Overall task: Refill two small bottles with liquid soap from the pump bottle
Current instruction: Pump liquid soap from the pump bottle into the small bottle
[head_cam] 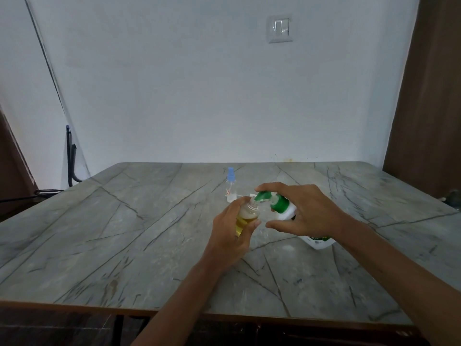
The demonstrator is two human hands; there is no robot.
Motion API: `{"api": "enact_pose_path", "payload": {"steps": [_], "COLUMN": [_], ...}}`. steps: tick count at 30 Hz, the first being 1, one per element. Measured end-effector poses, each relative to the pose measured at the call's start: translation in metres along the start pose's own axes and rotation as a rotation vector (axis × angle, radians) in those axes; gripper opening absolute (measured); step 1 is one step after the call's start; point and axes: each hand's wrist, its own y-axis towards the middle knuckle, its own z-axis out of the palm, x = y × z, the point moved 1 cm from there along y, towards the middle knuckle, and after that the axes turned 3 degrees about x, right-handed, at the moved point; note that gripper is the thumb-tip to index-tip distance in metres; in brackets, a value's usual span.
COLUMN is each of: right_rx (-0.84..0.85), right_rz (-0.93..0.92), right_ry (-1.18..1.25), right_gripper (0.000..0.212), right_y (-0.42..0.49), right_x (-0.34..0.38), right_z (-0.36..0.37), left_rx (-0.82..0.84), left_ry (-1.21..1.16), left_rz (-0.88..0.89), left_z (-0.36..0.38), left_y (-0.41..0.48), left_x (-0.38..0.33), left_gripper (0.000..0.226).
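My left hand [233, 229] grips a small clear bottle [245, 216] that holds yellow liquid, its open neck tilted up to the right. The green nozzle of the white pump bottle [282, 208] sits right at that neck. My right hand [303, 211] wraps the pump bottle, with fingers on top of the green pump head and the thumb below. The pump bottle leans left, its base [318, 242] on the table. A second small clear bottle [230, 184] with a light blue spray cap stands upright behind the hands.
The grey marble table [124, 233] stretches wide on all sides, its front edge close to me. A black chair frame [71, 158] stands off the table's far left corner. A brown door [429, 96] borders the right side.
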Motion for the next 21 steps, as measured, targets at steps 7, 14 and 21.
{"api": "enact_pose_path", "payload": {"steps": [7, 14, 21], "right_rx": [0.015, 0.000, -0.019], "right_rz": [0.039, 0.043, 0.065], "right_ry": [-0.010, 0.074, 0.127], "right_gripper": [0.069, 0.062, 0.050], "right_y": [0.0021, 0.0057, 0.0062], "right_x": [-0.0004, -0.0010, -0.0029], "right_z": [0.0010, 0.0024, 0.0038], "left_rx": [0.006, 0.016, 0.052], "left_ry": [-0.017, -0.012, 0.005], "left_rz": [0.005, -0.001, 0.032], "left_z": [-0.0005, -0.0001, 0.0037], "left_y": [-0.0001, -0.0003, 0.0005], "left_x": [-0.0013, 0.0000, 0.0014], "left_gripper": [0.046, 0.048, 0.047]}}
